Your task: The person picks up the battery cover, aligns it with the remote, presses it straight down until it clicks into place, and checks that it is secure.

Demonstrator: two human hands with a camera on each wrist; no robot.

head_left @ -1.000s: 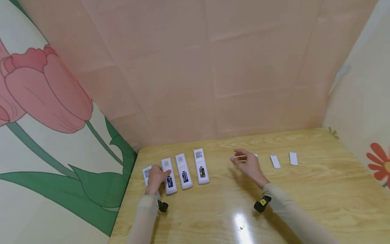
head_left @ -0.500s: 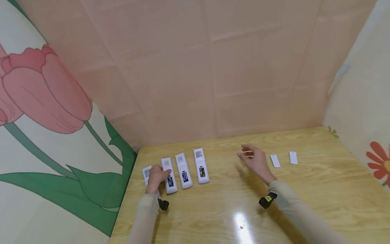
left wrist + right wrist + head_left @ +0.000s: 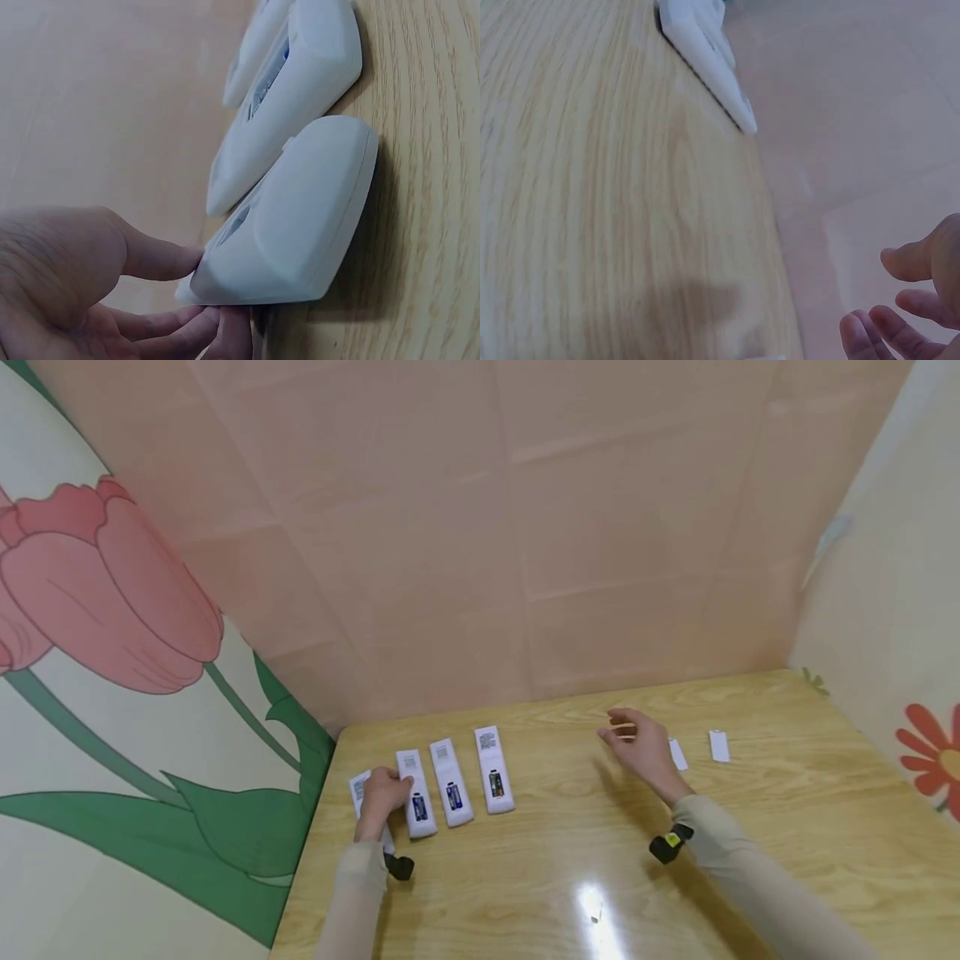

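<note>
My left hand (image 3: 384, 793) holds the left edge of a white remote control (image 3: 307, 210). In the left wrist view its thumb presses the top and its fingers lie along the side. This remote has its battery compartment exposed, with blue batteries (image 3: 420, 807) inside. Another remote (image 3: 359, 787) lies partly hidden under the left hand and wrist. My right hand (image 3: 643, 750) hovers over the table with thumb and fingers loosely bent and apart, nothing between them. It overlaps one white battery cover (image 3: 678, 755) in the head view; a second cover (image 3: 719, 746) lies to its right.
Two more face-down remotes, one (image 3: 452, 783) beside the held one and another (image 3: 495, 770) further right, also show batteries. All lie on a wood-grain table (image 3: 525, 877). A pink-draped wall (image 3: 420, 568) stands behind, and a flower-painted wall (image 3: 135, 727) rises at left.
My right hand has moved right and slightly away from me, from beside the remotes to partly over a battery cover. The left hand has stayed nearly still on the remote control.
</note>
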